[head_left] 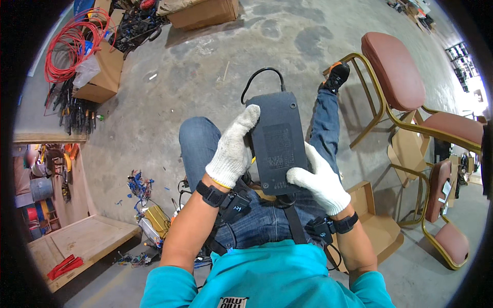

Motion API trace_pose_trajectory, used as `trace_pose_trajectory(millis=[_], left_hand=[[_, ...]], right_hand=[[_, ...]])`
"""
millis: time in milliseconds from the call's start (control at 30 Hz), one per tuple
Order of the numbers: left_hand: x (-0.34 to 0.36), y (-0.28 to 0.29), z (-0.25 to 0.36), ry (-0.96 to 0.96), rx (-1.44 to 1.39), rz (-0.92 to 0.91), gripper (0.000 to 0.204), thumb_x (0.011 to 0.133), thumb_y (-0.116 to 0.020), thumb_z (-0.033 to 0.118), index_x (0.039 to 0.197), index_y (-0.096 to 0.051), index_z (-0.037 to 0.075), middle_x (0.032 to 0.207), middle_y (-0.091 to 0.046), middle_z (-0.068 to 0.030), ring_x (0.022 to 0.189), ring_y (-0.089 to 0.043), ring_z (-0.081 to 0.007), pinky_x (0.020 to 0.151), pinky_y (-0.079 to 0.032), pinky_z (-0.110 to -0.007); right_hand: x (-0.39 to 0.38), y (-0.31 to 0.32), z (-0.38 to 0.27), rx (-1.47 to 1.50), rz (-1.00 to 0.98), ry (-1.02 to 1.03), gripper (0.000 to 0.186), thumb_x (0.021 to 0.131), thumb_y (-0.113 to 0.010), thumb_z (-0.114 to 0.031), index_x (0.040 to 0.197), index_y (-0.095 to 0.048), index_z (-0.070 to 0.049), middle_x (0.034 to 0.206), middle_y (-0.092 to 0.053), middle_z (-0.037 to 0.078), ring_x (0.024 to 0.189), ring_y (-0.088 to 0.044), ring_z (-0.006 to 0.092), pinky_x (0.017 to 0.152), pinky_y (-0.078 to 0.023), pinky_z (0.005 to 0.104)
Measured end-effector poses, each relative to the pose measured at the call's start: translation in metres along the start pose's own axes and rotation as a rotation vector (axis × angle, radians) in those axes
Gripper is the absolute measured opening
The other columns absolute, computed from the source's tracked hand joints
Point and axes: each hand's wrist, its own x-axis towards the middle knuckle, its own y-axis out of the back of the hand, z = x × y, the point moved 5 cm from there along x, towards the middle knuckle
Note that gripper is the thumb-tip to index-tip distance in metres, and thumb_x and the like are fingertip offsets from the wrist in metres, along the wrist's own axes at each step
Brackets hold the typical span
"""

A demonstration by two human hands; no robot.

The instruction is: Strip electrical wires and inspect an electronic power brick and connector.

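A black rectangular power adapter (277, 138) with a label on its upper face rests above my lap, a black cable (259, 74) looping out of its far end. My left hand (232, 149), in a white knit glove, grips its left edge with the thumb reaching up along the side. My right hand (319, 179), also gloved, holds its near right corner. Both wrists wear black straps with small devices. I sit in blue jeans and a teal shirt, my right leg stretched out ahead.
Gold-framed chairs with maroon cushions (395, 69) stand at the right, a folded-open cardboard box (377, 226) beside my right arm. Cardboard boxes and red wire coils (69, 43) lie at the far left, a wooden pallet (77, 241) and loose wire scraps (138, 185) at the near left.
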Motion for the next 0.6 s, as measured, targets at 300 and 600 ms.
trace_pose_trajectory(millis=[300,600], left_hand=[[-0.009,-0.009,0.012,0.001,-0.065,0.051,0.042,0.102,-0.059,0.036,0.128,-0.061,0.003,0.122,-0.066,-0.0130,0.112,-0.065,-0.0257,0.099,-0.053,-0.042],[-0.010,-0.003,0.022,-0.089,-0.068,0.125,0.044,0.100,-0.062,0.037,0.128,-0.059,0.004,0.122,-0.065,-0.0141,0.113,-0.063,-0.0281,0.099,-0.052,-0.045]], right_hand=[[-0.006,0.008,0.008,0.118,-0.082,0.020,0.104,0.079,-0.086,-0.022,0.156,-0.022,0.006,0.157,-0.035,0.019,0.144,-0.037,0.0250,0.116,-0.033,0.0353],[-0.006,0.004,0.005,0.111,-0.101,-0.002,0.105,0.079,-0.087,-0.021,0.156,-0.021,0.005,0.158,-0.034,0.019,0.144,-0.037,0.0244,0.117,-0.032,0.0355]])
